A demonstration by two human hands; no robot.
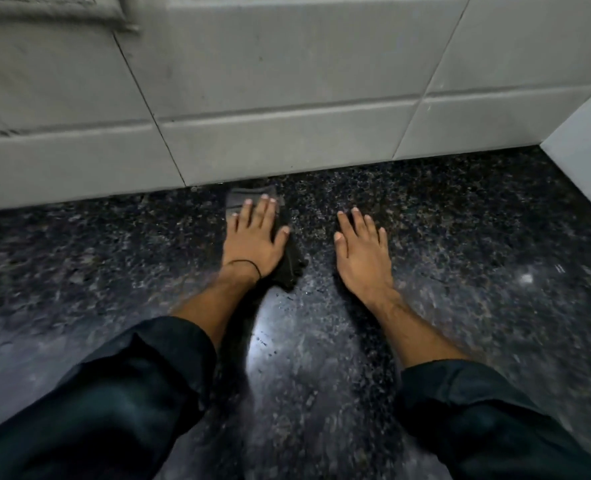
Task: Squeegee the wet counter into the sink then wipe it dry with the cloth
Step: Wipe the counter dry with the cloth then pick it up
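On the dark speckled granite counter [460, 237], both hands lie flat, palms down. The left hand [254, 237] presses on a dark grey cloth [289, 265] with its fingers spread and straight; it pins the cloth to the stone rather than gripping it. The cloth shows beyond the fingertips, close to the foot of the wall, and again as a crumpled edge beside the wrist on the thumb side. A thin black band [244, 264] circles that wrist. The right hand [363, 251] rests just beside it, apart from the cloth, fingers open and a little splayed, with nothing under it but bare counter. Both forearms reach out of rolled-up dark sleeves [114, 393] low in the view. Between the arms a pale streak of light [270, 344] reflects off the counter, which looks glossy there. Behind the hands, large pale grey wall tiles [287, 81] meet the counter at its back edge. At the far right a white surface [588, 154] rises from the counter; I cannot tell what it belongs to.
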